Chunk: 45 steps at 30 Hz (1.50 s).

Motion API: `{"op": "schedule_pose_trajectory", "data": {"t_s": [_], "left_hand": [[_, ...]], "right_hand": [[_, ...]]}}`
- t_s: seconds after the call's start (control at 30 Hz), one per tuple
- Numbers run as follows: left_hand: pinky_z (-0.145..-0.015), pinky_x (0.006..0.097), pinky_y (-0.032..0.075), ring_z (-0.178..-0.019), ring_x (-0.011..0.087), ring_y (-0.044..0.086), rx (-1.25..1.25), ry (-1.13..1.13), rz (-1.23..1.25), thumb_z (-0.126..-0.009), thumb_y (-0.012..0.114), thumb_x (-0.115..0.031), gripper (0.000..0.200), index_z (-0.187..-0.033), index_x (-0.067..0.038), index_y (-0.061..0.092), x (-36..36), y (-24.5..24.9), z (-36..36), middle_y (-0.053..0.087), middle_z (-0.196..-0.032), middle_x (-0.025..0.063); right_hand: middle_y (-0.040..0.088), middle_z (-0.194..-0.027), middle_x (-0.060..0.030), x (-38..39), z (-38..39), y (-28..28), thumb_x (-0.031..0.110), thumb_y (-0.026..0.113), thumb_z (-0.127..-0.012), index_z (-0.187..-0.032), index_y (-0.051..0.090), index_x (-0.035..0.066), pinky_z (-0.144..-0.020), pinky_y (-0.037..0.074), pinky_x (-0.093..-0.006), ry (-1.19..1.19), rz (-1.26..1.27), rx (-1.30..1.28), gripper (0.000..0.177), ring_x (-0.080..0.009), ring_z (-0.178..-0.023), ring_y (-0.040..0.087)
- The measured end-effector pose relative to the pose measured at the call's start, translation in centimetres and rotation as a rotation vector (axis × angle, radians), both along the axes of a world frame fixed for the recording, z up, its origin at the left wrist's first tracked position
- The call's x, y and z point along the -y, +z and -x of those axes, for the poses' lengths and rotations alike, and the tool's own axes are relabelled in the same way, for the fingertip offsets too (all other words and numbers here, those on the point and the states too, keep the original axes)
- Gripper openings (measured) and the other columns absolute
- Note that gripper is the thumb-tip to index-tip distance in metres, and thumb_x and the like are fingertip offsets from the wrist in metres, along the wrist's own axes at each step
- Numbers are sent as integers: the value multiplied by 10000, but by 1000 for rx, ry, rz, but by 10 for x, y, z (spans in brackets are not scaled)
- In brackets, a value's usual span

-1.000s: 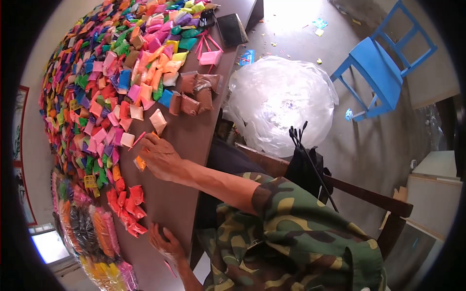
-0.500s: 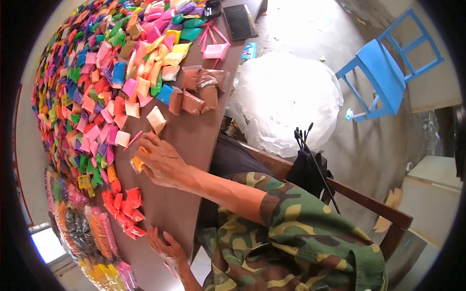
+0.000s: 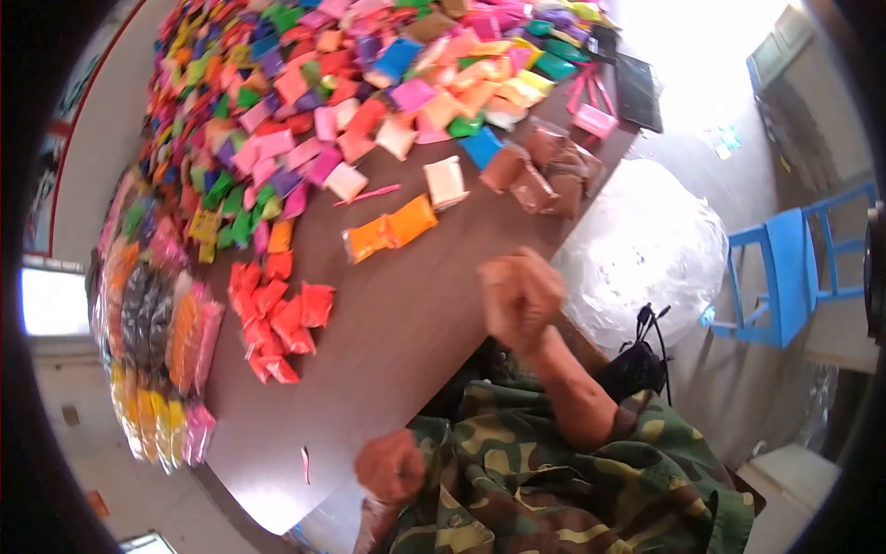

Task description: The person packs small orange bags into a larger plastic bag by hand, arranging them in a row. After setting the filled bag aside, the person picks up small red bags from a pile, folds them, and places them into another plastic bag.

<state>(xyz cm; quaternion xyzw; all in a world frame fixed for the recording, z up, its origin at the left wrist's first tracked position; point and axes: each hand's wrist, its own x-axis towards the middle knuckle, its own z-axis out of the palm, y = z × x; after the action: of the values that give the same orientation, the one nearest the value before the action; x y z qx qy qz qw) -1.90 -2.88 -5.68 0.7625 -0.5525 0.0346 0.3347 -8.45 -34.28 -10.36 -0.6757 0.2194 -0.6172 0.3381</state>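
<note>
My right hand [image 3: 522,300] is raised near the table's edge, its fingers curled in a loose fist; no object shows in it. Lower down, in front of my shirt, my left hand [image 3: 390,466] is also curled, somewhat blurred and with nothing visible in it. Two orange packets [image 3: 410,221] lie end to end on the brown table [image 3: 388,314], left of my right hand and apart from it. Beside them sits a cream packet [image 3: 446,182]. A cluster of red packets [image 3: 281,319] rests further left.
A large heap of many-coloured packets [image 3: 314,111] covers the far table. Brown packets [image 3: 544,171] lie near the right edge, below a pink packet [image 3: 594,120] and a dark tray [image 3: 637,92]. Bulging white plastic [image 3: 646,254] and a blue chair [image 3: 789,272] stand beyond. Bundled bags [image 3: 152,314] are left.
My right hand has let go of the orange packet and drawn back toward my body. My left hand has left the tabletop and curled. The whole view has turned and shifted.
</note>
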Motion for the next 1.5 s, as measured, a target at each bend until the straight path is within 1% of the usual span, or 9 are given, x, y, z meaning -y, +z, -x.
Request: {"op": "schedule_pose_trajectory", "data": {"t_s": [0.23, 0.4, 0.63, 0.8, 0.93, 1.23, 1.3, 1.4, 1.5], "left_hand": [[-594, 398, 531, -617, 301, 659, -544, 541, -396, -986, 705, -161, 164, -876, -41, 688, -92, -59, 41, 686, -719, 153], [-588, 388, 404, -625, 207, 522, -778, 782, -349, -1064, 598, -196, 322, -803, -10, 625, -157, -178, 2, 597, -711, 103], [-604, 381, 418, -650, 199, 539, -974, 909, -300, -1063, 603, -200, 296, -835, -14, 636, -132, -197, -23, 611, -737, 95], [-616, 376, 428, -667, 194, 551, -1043, 1032, -406, -1063, 607, -203, 279, -858, -17, 644, -146, -176, -11, 621, -756, 90], [-625, 372, 436, -681, 189, 561, -1088, 1097, -466, -1062, 610, -206, 266, -877, -19, 650, -146, -169, -11, 629, -770, 85], [-647, 363, 455, -712, 179, 582, -1153, 1117, -574, -1061, 617, -212, 240, -919, -24, 664, -106, -167, -39, 647, -804, 75], [-651, 361, 459, -719, 177, 587, -1156, 1094, -591, -1061, 618, -213, 235, -928, -25, 667, -100, -170, -43, 651, -811, 73], [-658, 358, 465, -729, 173, 594, -1148, 1047, -594, -1061, 621, -215, 228, -942, -27, 671, -96, -177, -45, 657, -822, 70], [-665, 355, 471, -740, 170, 602, -1124, 995, -571, -1060, 623, -217, 221, -956, -29, 676, -97, -184, -45, 663, -833, 66]], "right_hand": [[537, -652, -61, -1, 67, -75, 59, 542, -1068, -767, 589, -35, -596, 390, -303, -246, -561, 26, 319, -102, -644, 506], [777, -984, -214, 20, 91, -175, 441, 651, -998, -1097, 758, 2, -907, 559, -461, -138, -789, -864, 463, -408, -973, 740], [739, -1140, -273, 26, 109, -162, 421, 569, -1038, -1222, 701, -4, -943, 542, -478, 180, -834, -1048, 481, -450, -1070, 699], [693, -1241, -313, 40, 180, -337, 269, 538, -1043, -1312, 680, 21, -915, 572, -484, 491, -978, -1132, 393, -501, -1037, 692], [663, -1355, -293, 27, 180, -294, 251, 531, -1048, -1371, 668, 30, -994, 550, -472, 492, -541, -1285, 414, -469, -1140, 669], [621, -1439, -156, -3, 118, -90, 367, 703, -989, -1420, 587, -11, -1084, 497, -412, 726, -1590, -12, 585, -284, -1317, 598], [642, -1393, -189, -8, 128, -103, 405, 653, -1008, -1392, 612, -7, -1070, 500, -434, 607, -1591, -180, 564, -327, -1293, 611], [674, -1325, -238, -21, 163, -156, 462, 578, -1036, -1349, 648, 0, -1050, 505, -468, 322, -1062, -1112, 562, -393, -1258, 629], [706, -1257, -288, -36, 207, -202, 519, 502, -1065, -1307, 684, 8, -1029, 510, -501, 223, -1000, -1375, 594, -458, -1222, 647]]}}
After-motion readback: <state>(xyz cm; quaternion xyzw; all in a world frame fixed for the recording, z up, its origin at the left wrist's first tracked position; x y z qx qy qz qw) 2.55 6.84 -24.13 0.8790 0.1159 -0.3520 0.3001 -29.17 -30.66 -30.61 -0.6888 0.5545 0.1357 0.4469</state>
